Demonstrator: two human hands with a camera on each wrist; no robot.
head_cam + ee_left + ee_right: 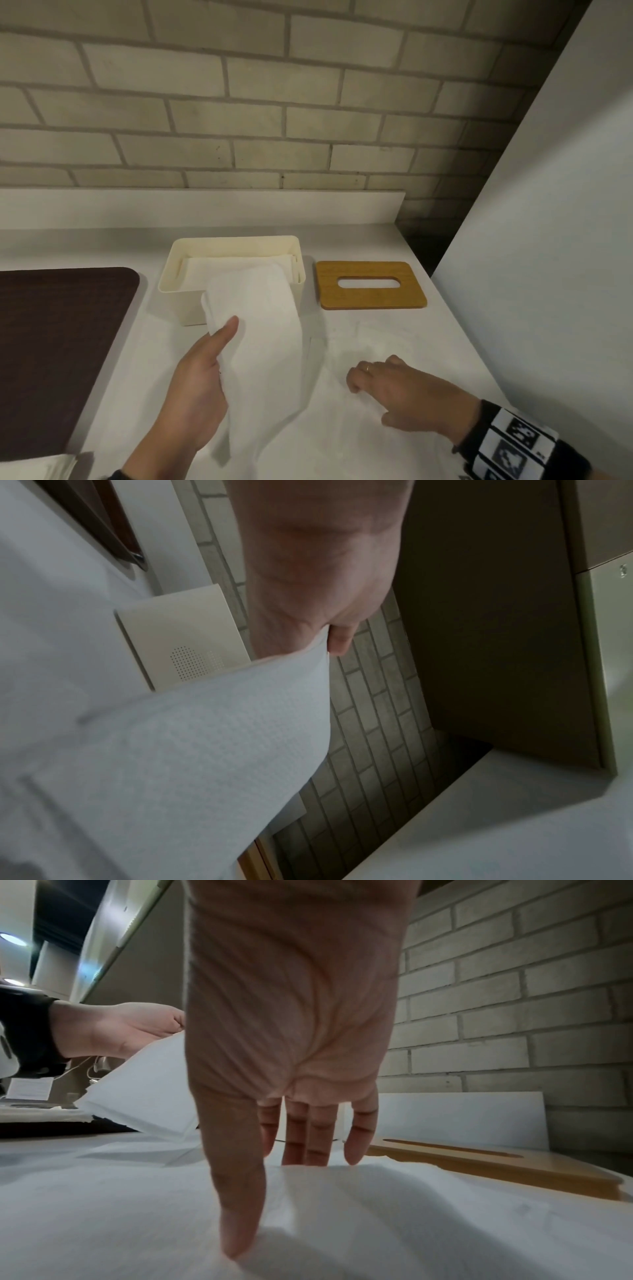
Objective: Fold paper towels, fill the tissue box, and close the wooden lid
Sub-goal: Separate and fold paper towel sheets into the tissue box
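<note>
A white paper towel hangs lifted in front of the cream tissue box, and my left hand grips its left edge between thumb and fingers. The same towel fills the lower left of the left wrist view. The box holds folded white towels. The wooden lid with its oval slot lies flat on the counter to the right of the box. My right hand presses with straight fingers on a second towel spread on the counter.
A dark brown mat covers the counter on the left. A white stack of paper shows at the bottom left corner. A brick wall stands behind, and a white panel rises on the right.
</note>
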